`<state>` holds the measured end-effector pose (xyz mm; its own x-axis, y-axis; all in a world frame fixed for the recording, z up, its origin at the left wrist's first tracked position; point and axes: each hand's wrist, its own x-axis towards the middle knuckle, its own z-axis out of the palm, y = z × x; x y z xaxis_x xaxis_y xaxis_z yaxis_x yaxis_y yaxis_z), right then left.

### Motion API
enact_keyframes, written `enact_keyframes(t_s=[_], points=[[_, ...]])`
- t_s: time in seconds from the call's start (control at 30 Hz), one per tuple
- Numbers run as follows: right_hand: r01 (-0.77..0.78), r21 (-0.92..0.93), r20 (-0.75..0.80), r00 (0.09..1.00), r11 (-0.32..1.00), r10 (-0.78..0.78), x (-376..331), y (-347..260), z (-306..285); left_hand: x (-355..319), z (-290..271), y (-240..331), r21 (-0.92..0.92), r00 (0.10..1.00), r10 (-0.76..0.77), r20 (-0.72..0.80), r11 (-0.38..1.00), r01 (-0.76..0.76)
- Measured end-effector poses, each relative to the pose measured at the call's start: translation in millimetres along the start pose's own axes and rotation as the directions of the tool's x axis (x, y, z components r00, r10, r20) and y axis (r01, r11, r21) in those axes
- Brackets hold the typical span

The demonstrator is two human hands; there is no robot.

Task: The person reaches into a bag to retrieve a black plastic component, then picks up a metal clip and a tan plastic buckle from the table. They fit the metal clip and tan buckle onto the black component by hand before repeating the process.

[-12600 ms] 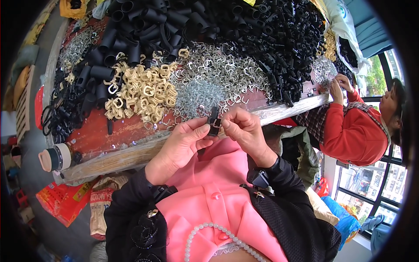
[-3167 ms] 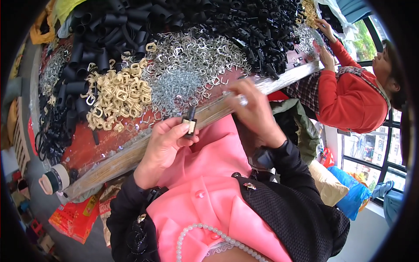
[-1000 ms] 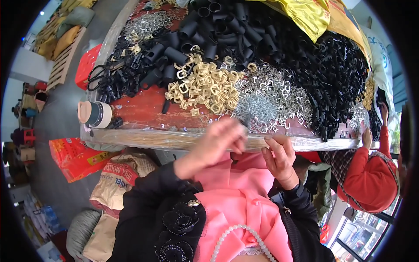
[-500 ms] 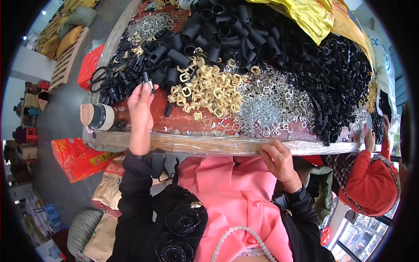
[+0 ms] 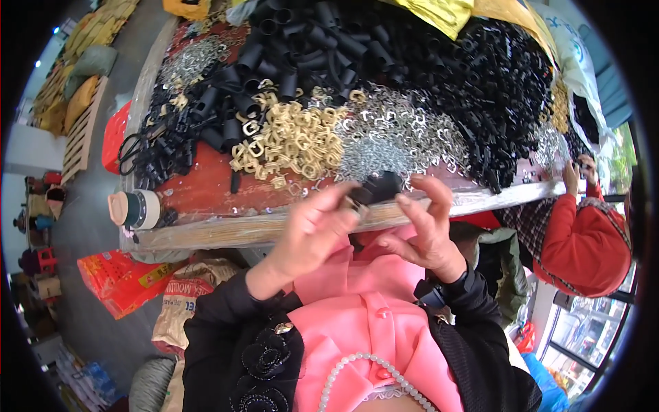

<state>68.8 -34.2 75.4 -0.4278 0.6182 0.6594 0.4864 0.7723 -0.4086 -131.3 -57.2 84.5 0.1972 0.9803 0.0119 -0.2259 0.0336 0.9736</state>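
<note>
Black tube (image 5: 383,187), head view: up between both hands, over the desk (image 5: 226,232) edge. Left hand (image 5: 309,237) blurred, fingers apparently pinching its left end; right hand (image 5: 434,242) beside it, fingers spread. Likely step: handing across; next calls for right fingers closing. Tube smooth, matte; cream clips (image 5: 292,141) squarish, metal hooks (image 5: 419,134) curved, shiny.

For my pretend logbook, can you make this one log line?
Left hand: holds black part, blurred; Right hand: beside it, fingers parted; Table: beige clips

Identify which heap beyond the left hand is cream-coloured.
The heap of squarish rings, left of the fine silvery pile; the hooks are silvery, the tubes black.
</note>
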Motion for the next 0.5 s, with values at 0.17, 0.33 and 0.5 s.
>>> enact_keyframes(t_s=[0.17,0.33,0.5], points=[[-0.156,0.299,0.141,0.983,0.941,0.118,-13.3,9.0,-9.5,8.0,16.7,-9.1,-0.152,0.942,-0.097,0.322,0.977,0.153],[-0.408,0.451,0.171,0.913,0.794,0.371,-32.5,29.9,-24.2,21.7,9.3,-9.0,-0.237,0.915,-0.295,0.276,0.902,0.362],[-0.352,0.495,0.098,0.931,0.794,0.352,-25.4,28.1,-27.7,26.3,9.6,-8.2,-0.168,0.825,-0.447,0.346,0.835,0.524]])
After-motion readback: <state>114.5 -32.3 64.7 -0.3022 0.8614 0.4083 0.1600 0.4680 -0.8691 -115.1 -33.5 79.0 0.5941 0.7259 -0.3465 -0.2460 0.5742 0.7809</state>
